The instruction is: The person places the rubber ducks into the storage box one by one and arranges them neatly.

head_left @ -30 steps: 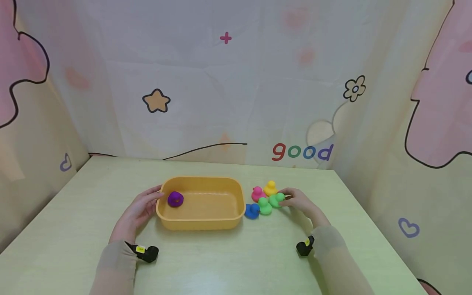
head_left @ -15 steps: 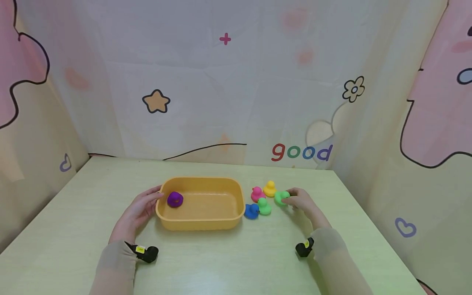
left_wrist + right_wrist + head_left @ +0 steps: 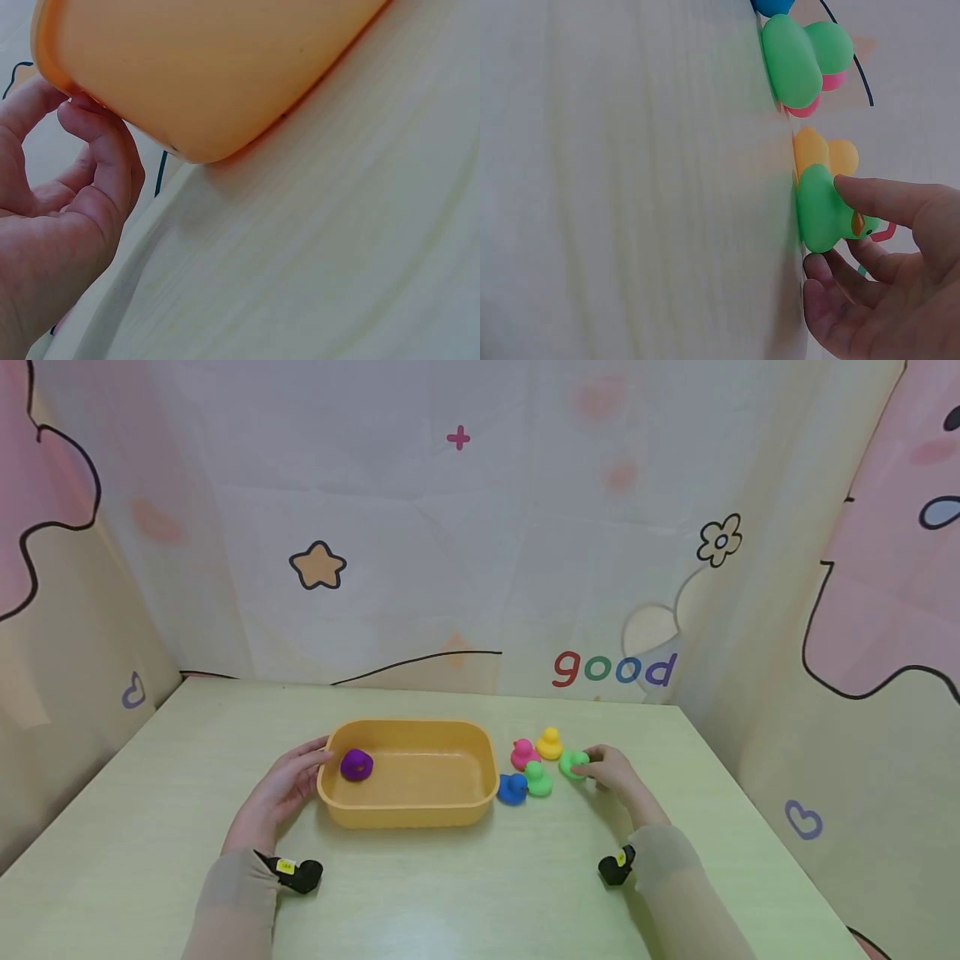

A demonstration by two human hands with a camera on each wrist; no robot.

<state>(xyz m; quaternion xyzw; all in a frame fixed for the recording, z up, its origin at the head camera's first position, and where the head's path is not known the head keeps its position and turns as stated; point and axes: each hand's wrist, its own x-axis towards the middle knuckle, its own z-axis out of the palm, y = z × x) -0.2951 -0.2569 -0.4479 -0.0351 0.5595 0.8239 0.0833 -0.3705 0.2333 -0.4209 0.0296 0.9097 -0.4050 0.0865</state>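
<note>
My left hand (image 3: 288, 781) grips the left rim of a yellow plastic basin (image 3: 408, 817), thumb over the edge and fingers against the outside. Inside the basin, at its left end, lies a purple rubber duck (image 3: 356, 766). My right hand (image 3: 611, 770) pinches a green rubber duck (image 3: 573, 764) between thumb and fingers; in the right wrist view this green duck (image 3: 817, 210) sits low at the table surface. A second green duck (image 3: 537, 779), a blue duck (image 3: 513, 789), a pink duck (image 3: 524, 754) and a yellow duck (image 3: 550, 744) stand between the basin and my right hand.
Everything stands on a pale wood-grain table (image 3: 450, 902). A printed curtain (image 3: 480, 552) rises behind the table's far edge, with more printed cloth along both sides. The blue duck is close against the basin's right end.
My right hand has shifted the green duck slightly to the right, opening a gap from the other green duck. My left hand and the basin have stayed put.
</note>
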